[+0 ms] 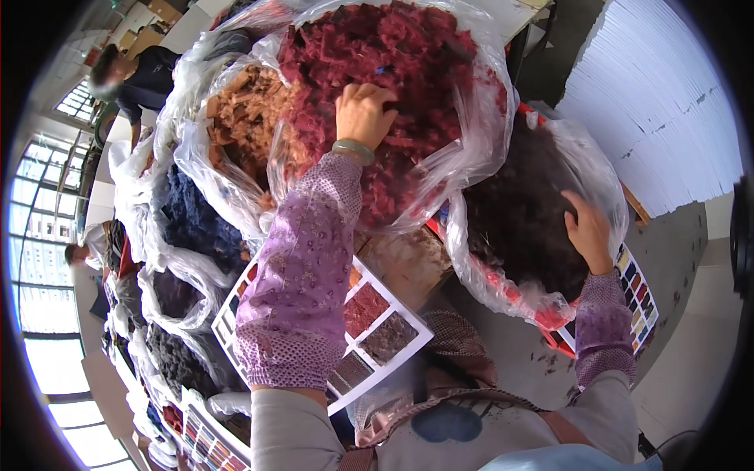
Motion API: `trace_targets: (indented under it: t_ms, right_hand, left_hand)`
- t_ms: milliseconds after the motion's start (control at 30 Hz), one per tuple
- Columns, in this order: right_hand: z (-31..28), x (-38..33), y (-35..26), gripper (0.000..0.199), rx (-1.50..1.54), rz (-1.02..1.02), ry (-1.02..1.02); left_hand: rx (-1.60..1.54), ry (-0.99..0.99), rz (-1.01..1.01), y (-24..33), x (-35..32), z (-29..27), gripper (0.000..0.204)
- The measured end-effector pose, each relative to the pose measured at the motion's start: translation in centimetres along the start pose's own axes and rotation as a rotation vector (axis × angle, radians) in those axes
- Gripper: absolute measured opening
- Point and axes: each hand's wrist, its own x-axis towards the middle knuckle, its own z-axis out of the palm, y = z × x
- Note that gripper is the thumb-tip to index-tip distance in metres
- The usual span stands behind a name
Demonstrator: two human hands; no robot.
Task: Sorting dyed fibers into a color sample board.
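My left hand (364, 118) is curled over loose dark red fibre fluff (416, 59) heaped in a clear plastic bag. Its fingertips are hidden, so what they hold, if anything, does not show. A small blue speck (380, 71) lies in the fluff just beyond those fingers. On the right, my right hand (591, 235) is open at the edge of a bag of dark brown fibre (518, 212), with a finger and thumb apart over it. A white-framed card of fibre colour samples (390, 339) lies partly under my left forearm.
Bags of orange-brown fibre (251, 118), blue fibre (200, 220) and dark grey fibre (179, 357) line the left. Another sample card (640, 302) is beside my right forearm. White stacked sheets (656, 102) stand at the far right. A person (149, 74) bends over at the far left.
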Motion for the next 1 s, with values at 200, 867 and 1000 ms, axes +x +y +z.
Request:
trace_targets:
  t_ms: [200, 867, 1000]
  right_hand:
    - [-2.5, 11.9, -7.0, 0.039, 0.97, 0.03, 0.103]
    - [-2.3, 24.0, -13.1, 0.024, 0.744, -0.078, 0.508]
    - [-0.3, 19.4, -19.3, 0.022, -0.1, -0.417, 0.22]
  left_hand:
    - [0.122, 0.009, 0.418, 1.3, -1.3, -2.4, 0.018]
    - [0.34, 0.143, -0.172, 1.4, -1.4, -4.0, 0.021]
    - [-0.154, 0.146, -1.09, 2.0, -0.2, -2.8, 0.028]
